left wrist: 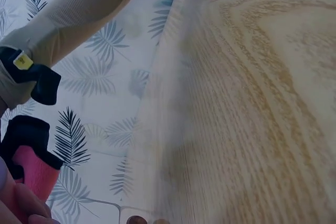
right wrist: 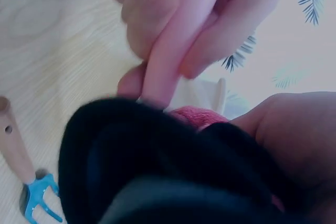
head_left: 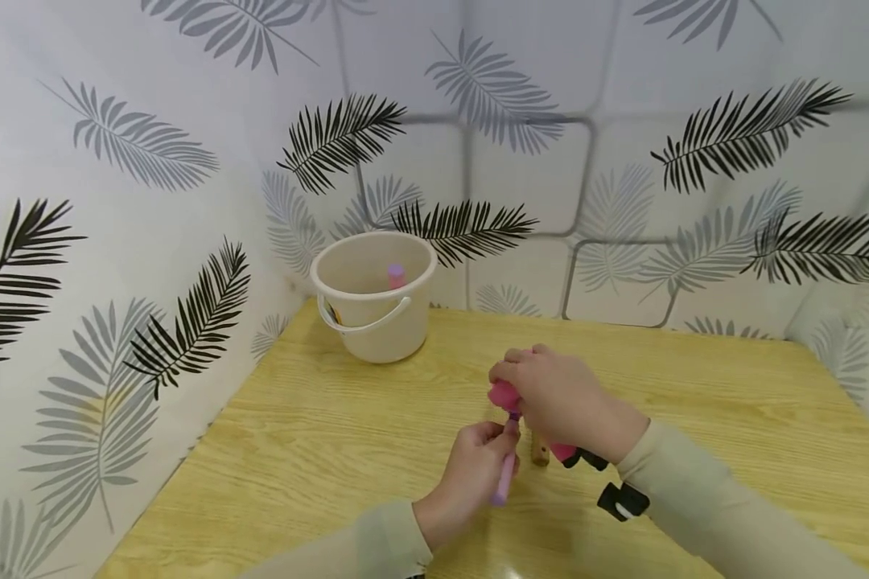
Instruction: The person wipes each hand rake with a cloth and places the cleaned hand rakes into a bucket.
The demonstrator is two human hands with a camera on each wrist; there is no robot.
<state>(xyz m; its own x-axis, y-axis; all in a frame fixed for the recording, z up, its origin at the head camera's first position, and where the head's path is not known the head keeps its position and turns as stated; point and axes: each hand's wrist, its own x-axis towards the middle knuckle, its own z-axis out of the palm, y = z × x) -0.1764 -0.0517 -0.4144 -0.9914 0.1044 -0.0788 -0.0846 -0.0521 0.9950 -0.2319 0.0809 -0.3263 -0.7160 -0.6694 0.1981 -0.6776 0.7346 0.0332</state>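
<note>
My left hand [head_left: 471, 466] grips the lilac-pink handle [head_left: 504, 478] of a tool, its fingers curled round it in the right wrist view too. Just above, my right hand [head_left: 556, 394] holds a bunched pink cloth [head_left: 504, 395] round the tool's upper end, which is hidden inside. Black parts [head_left: 586, 459] of the cloth hang below the right palm, and its towel-like weave [right wrist: 198, 115] shows in the right wrist view. Beside the hands a hand fork [right wrist: 18, 153] with a wooden handle and blue tines lies on the table, mostly covered by the right hand in the head view.
A cream bucket [head_left: 385, 326] with its handle down stands at the back left of the wooden table [head_left: 319, 450]. Inside it leans a pink thing with a lilac end [head_left: 396, 277]. Leaf-patterned walls [head_left: 529, 177] close off the left and back edges.
</note>
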